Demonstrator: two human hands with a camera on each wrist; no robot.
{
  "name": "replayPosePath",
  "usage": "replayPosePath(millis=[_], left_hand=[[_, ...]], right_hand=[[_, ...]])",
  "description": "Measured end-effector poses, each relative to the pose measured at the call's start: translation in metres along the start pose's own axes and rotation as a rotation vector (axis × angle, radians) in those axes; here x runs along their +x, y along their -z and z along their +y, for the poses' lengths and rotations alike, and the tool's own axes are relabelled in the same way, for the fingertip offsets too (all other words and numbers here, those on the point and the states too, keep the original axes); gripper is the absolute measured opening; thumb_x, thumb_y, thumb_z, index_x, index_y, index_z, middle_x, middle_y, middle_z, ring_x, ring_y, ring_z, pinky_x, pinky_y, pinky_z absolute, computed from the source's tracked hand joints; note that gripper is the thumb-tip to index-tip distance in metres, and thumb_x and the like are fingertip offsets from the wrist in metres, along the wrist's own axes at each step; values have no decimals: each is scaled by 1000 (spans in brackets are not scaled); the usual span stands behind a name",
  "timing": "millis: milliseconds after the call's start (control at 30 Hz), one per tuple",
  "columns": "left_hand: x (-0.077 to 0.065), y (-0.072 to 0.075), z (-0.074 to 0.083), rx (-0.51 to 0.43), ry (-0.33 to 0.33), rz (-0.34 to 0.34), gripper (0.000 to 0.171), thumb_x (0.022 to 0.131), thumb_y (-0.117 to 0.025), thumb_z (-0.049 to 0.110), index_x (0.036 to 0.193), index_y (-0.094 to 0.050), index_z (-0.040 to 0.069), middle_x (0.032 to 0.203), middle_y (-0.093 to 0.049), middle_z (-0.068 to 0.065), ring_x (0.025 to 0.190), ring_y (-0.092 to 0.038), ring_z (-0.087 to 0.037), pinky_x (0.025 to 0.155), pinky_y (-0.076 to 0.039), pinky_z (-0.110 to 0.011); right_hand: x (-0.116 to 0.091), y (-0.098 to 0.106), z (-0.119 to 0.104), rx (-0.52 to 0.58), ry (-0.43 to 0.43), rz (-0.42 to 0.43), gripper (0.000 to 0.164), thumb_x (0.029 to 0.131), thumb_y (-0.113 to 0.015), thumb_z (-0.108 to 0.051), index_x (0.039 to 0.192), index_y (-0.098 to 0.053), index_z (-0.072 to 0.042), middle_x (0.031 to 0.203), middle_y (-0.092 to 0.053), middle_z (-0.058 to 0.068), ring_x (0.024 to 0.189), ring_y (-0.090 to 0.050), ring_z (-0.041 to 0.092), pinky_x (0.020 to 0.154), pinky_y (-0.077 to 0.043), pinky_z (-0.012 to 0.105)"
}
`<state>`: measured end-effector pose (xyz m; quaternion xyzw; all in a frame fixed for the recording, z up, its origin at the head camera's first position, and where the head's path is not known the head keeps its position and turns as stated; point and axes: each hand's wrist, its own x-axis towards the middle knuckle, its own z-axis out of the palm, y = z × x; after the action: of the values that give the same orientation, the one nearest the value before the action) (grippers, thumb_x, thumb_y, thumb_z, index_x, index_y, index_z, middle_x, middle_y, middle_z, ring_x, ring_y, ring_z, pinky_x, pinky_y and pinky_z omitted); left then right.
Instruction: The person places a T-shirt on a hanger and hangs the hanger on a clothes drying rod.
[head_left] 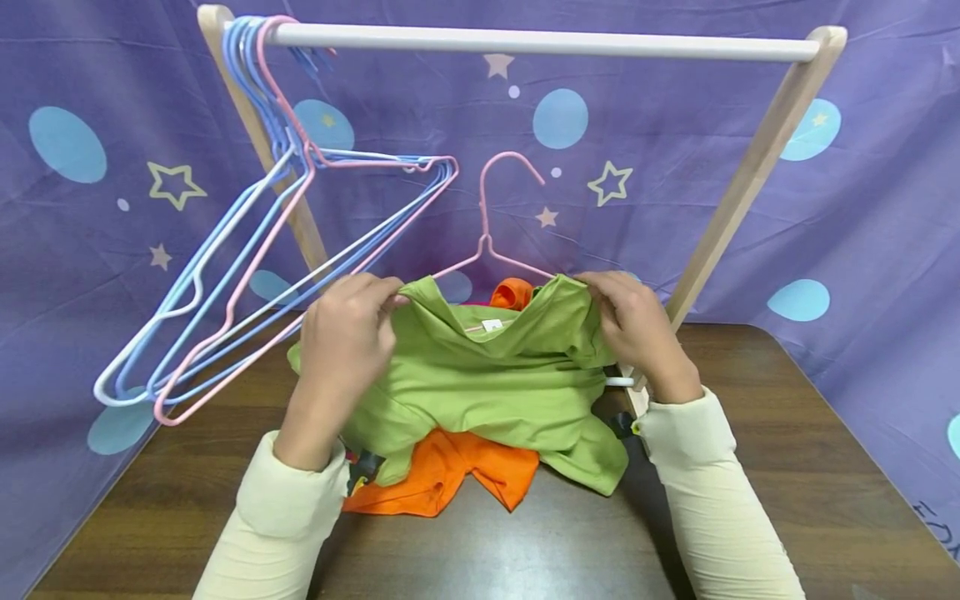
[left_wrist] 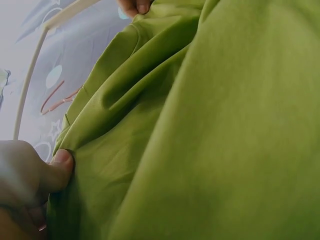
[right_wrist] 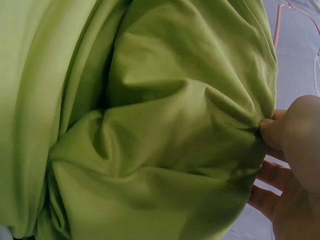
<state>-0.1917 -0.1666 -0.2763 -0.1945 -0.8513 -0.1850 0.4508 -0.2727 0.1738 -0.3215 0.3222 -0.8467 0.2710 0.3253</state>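
A green T-shirt (head_left: 480, 392) hangs between my two hands, with a pink hanger (head_left: 485, 225) inside it. The hanger's hook and upper shoulders rise out of the neckline, above a white neck tag (head_left: 492, 325). My left hand (head_left: 348, 333) pinches the shirt's shoulder at the left of the neckline; its thumb (left_wrist: 62, 162) presses on the cloth in the left wrist view. At the other shoulder, my right hand (head_left: 633, 325) pinches the fabric between thumb and fingers. Cloth covers the lower part of the hanger.
Several blue, white and pink hangers (head_left: 288, 167) hang at the left end of a white rail (head_left: 540, 42) on wooden posts. Orange clothing (head_left: 450, 471) lies on the brown table (head_left: 787, 467) beneath and behind the shirt. A purple patterned curtain (head_left: 420, 100) stands behind.
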Motion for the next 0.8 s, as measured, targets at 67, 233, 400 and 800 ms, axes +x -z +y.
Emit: replayPosePath(millis=[67, 233, 400, 800], left_hand=[[0, 1, -1, -3, 1, 3, 9, 88, -76, 1, 95, -77, -3, 85, -74, -16, 73, -68, -36, 62, -56, -48], [1, 3, -2, -5, 3, 13, 8, 88, -75, 1, 94, -77, -3, 86, -74, -17, 73, -68, -37, 62, -56, -49], [1, 3, -3, -10, 13, 9, 8, 87, -76, 1, 94, -77, -4, 86, -74, -17, 73, -68, -37, 62, -56, -49], [0, -3, 6, -2, 6, -36, 11, 86, -78, 2, 96, -77, -3, 85, -73, -17, 70, -67, -34, 59, -56, -44]], right_hand=[[0, 1, 1, -2, -5, -15, 36, 95, -52, 12, 122, -71, -1, 117, -72, 18, 112, -65, 37, 101, -48, 51], [-1, 4, 3, -9, -3, -35, 37, 95, -53, 12, 124, -71, -3, 118, -72, 16, 113, -65, 36, 102, -49, 50], [-1, 6, 6, -18, -17, -50, 38, 94, -52, 12, 125, -70, -2, 117, -72, 16, 114, -65, 36, 101, -49, 51], [1, 2, -10, 45, 1, 19, 34, 100, -54, -5, 130, -67, 0, 127, -68, 18, 119, -61, 36, 103, -46, 52]])
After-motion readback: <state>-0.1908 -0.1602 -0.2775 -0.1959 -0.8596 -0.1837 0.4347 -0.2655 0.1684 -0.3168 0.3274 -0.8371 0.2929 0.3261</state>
